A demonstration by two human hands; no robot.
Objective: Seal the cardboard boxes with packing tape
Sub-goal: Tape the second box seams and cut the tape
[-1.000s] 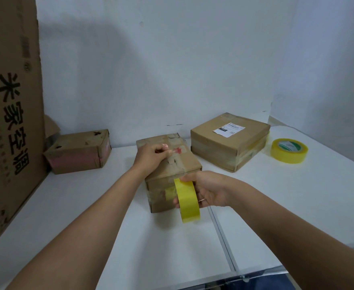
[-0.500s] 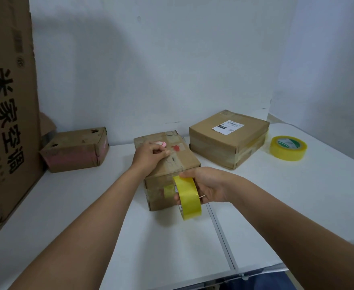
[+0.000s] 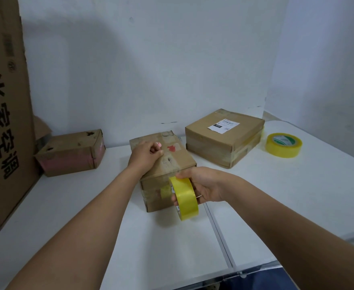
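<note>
At the near middle of the white worktop [image 3: 88, 216], the right hand [image 3: 205, 185] is gripping a yellow tape roll [image 3: 185, 197], thumb on the top of the rim and fingers curled round the far side. The roll is standing on edge, held up against the near face of the small cardboard box [image 3: 163, 164]. A short yellow strip [image 3: 165, 190] is lying stuck on that near face, just beside the roll. A metal seam [image 3: 220, 237] is running across the worktop below the right forearm.

Just behind, the left hand [image 3: 145, 155] is resting on top of the small box, fingers curled loosely with the knuckles pressing on the lid; nothing is visibly held in it. A red mark [image 3: 173, 147] is showing on the lid just right of the fingers. The box is sitting flat, flaps down, with old clear tape across its top.

Farther back on the right, a wider flat box [image 3: 224, 137] is sitting with a white shipping label [image 3: 223, 126] on its lid, close to the small box but apart from it. A second yellow tape roll [image 3: 284, 145] is lying flat beyond it, near the right wall.

At far left, a worn box [image 3: 71, 152] with a pinkish side is sitting against the wall. A tall printed carton [image 3: 3, 111] is standing at the left edge.
</note>
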